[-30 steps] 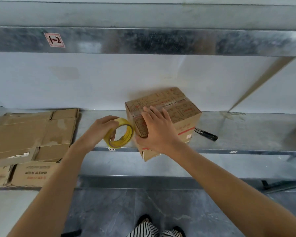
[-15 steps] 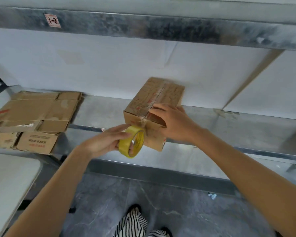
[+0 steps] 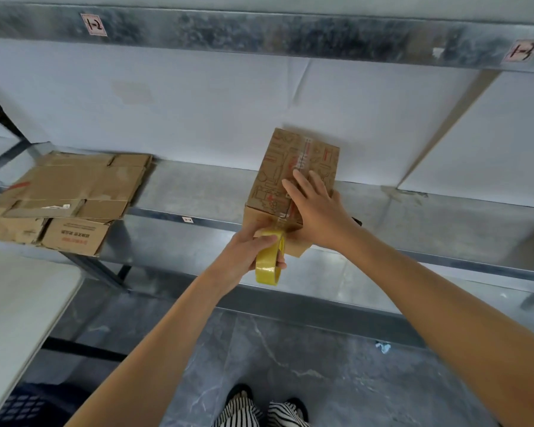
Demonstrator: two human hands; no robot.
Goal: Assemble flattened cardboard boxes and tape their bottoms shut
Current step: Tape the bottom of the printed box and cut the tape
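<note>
Gripping the tape roll (image 3: 267, 266) just below the box (image 3: 290, 161), left hand (image 3: 244, 257); right hand (image 3: 318, 211) flat on its top.

bare shelf (image 3: 198, 192) between flattened cardboard (image 3: 74, 186), box (image 3: 272, 183)

I take this for a warehouse packing bay. I'm looking into galvanised steel racking (image 3: 290, 35), and its upper beam carries hand-marked location labels, a 1-2 tag (image 3: 93, 24) and a 1-3 tag (image 3: 521, 50). A stack of flattened cardboard boxes (image 3: 71, 186) lies on the metal shelf deck (image 3: 198, 192). White board backs the bay, and the floor (image 3: 321, 365) below is grey marbled tile.
</note>
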